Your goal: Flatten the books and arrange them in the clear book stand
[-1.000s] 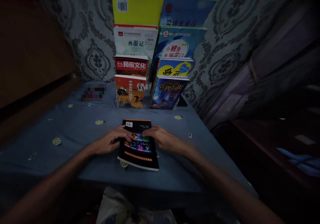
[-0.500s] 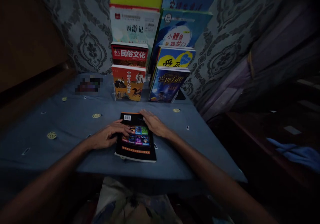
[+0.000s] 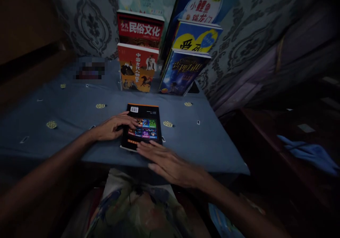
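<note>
Nearest, at 6 o'c, a lap in patterned fabric (image 3: 138,209) is seen below the table edge. Just beyond it the R hand (image 3: 167,163) is held flat and open, palm down, fingers spread, nothing gripped. Its fingertips (image 3: 140,145) are laid over the near edge of the black book (image 3: 145,127).

The book is laid flat on the table near its front edge, back cover up. It is a rectangular paperback w/ a matt-black cover. A white barcode is printed at the far-left corner, a block of bright coloured tiles mid-cover, and an orange strip below them. Pale page edges are shown at the near-left corner. From the R hand the book is found at approx 11 o'c; from the L hand (image 3: 113,126), at 3 o'c. The L hand is loosely curled, palm down, w/ fingertips rested on the cover's left side; no grip is closed round the book.

The tablecloth (image 3: 66,110) is blue fabric dotted w/ small round yellow motifs.

Further off at 12 o'c, glossy books are stood in stepped rows, leaning back. An orange-red book (image 3: 136,68) and a dark-blue book (image 3: 182,71) are set in front. A red book (image 3: 140,29) and a yellow-and-blue book (image 3: 195,36) are set behind. A grey damask-patterned wall (image 3: 90,22) is seen at the back.
</note>
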### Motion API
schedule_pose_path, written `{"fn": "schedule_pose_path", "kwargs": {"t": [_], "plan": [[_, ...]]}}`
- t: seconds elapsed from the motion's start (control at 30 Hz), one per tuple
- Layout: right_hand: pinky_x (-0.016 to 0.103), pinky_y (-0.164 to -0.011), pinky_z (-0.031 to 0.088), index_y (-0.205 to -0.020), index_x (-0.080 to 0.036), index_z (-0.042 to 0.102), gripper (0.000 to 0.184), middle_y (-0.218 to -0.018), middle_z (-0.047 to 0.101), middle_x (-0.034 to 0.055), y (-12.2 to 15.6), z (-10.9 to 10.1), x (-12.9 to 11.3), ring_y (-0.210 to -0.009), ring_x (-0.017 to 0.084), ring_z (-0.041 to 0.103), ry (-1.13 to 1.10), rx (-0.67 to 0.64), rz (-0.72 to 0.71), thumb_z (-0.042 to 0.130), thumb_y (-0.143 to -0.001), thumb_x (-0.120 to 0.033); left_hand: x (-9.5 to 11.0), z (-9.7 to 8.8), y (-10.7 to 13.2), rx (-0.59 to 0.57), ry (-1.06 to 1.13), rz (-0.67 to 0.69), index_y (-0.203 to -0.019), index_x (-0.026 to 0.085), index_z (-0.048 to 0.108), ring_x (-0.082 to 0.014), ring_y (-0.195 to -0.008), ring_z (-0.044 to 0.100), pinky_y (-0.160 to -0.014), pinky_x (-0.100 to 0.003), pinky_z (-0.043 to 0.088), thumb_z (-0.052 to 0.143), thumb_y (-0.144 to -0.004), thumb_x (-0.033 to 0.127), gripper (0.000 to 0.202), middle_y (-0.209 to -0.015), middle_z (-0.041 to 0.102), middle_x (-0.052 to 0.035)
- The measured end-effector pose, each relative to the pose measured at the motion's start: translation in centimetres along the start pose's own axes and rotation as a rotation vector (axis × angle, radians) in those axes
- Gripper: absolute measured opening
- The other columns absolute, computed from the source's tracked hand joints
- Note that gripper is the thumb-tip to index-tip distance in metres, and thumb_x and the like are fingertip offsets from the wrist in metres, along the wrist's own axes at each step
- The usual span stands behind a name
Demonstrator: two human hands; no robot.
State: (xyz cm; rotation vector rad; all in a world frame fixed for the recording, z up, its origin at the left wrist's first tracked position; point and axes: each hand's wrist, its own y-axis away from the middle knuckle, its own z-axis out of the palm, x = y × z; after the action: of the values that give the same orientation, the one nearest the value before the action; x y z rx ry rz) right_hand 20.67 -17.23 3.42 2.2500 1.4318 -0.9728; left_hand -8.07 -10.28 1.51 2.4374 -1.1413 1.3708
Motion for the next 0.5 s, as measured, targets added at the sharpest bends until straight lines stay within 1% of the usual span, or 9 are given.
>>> {"fn": "schedule_pose_path", "kwargs": {"t": [0.07,0.13,0.23,0.3,0.37,0.43,0.5], "plan": [[0.044,-0.124,0.024,-0.152,-0.026,0.034,0.051,-0.157,0.037,0.0026,-1.4,-0.1,-0.6,-0.147,0.016,0.031,-0.009,-0.047,-0.051,0.043,-0.102,-0.024,0.0,0.1,0.2,0.001,-0.002,0.0,-0.104,0.025,0.072,-0.0254,-0.122,0.061,-0.12,-0.055,0.012,0.058,-0.083,0.017,0.027,-0.12,0.072,-0.0053],[0.042,-0.123,0.025,-0.15,-0.027,0.039,0.047,-0.155,0.042,0.0012,-2.8,-0.4,-0.6,-0.147,0.014,0.03,-0.011,-0.077,-0.07,0.042,-0.103,-0.024,0.0,0.1,0.3,0.005,0.011,-0.01,-0.104,0.025,0.072,-0.0253,-0.124,0.06,-0.121,-0.055,0.011,0.058,-0.082,0.016,0.027,-0.121,0.072,-0.0054],[0.042,-0.124,0.025,-0.147,-0.03,0.044,0.044,-0.153,0.045,-0.0017,-4.2,-1.2,0.7,-0.147,0.013,0.03,0.004,-0.094,-0.059,0.04,-0.104,-0.024,0.0,0.1,0.4,0.005,0.019,-0.02,-0.105,0.025,0.072,-0.0249,-0.124,0.059,-0.121,-0.055,0.013,0.058,-0.081,0.015,0.029,-0.122,0.071,-0.0058],[0.044,-0.124,0.022,-0.145,-0.029,0.046,0.042,-0.153,0.044,-0.0002,-4.4,-1.8,2.2,-0.147,0.014,0.03,0.033,-0.059,-0.029,0.041,-0.103,-0.026,0.1,0.1,0.5,0.0,0.005,-0.011,-0.108,0.025,0.071,-0.0241,-0.124,0.06,-0.121,-0.055,0.013,0.057,-0.082,0.013,0.032,-0.122,0.071,-0.0056],[0.048,-0.124,0.018,-0.145,-0.028,0.047,0.042,-0.153,0.045,0.0027,-4.2,-2.3,3.8,-0.147,0.016,0.03,0.061,0.017,0.024,0.043,-0.103,-0.029,0.1,0.2,0.5,-0.005,-0.009,-0.006,-0.11,0.026,0.071,-0.0235,-0.124,0.059,-0.121,-0.055,0.013,0.057,-0.083,0.013,0.033,-0.122,0.072,-0.0055],[0.051,-0.124,0.016,-0.144,-0.028,0.048,0.043,-0.152,0.045,0.0045,-3.6,-2.8,5.2,-0.147,0.019,0.032,0.065,0.099,0.079,0.046,-0.102,-0.033,0.3,0.2,0.4,0.004,-0.013,-0.01,-0.11,0.025,0.071,-0.0235,-0.125,0.059,-0.121,-0.054,0.013,0.057,-0.085,0.016,0.031,-0.121,0.072,-0.0058],[0.053,-0.123,0.016,-0.143,-0.029,0.05,0.044,-0.153,0.044,0.0054,-2.6,-3.3,5.9,-0.146,0.021,0.033,0.028,0.158,0.105,0.049,-0.1,-0.038,0.6,0.1,0.1,0.027,-0.005,-0.005,-0.109,0.025,0.072,-0.0238,-0.124,0.059,-0.121,-0.053,0.015,0.057,-0.087,0.02,0.027,-0.119,0.073,-0.0062]]}}
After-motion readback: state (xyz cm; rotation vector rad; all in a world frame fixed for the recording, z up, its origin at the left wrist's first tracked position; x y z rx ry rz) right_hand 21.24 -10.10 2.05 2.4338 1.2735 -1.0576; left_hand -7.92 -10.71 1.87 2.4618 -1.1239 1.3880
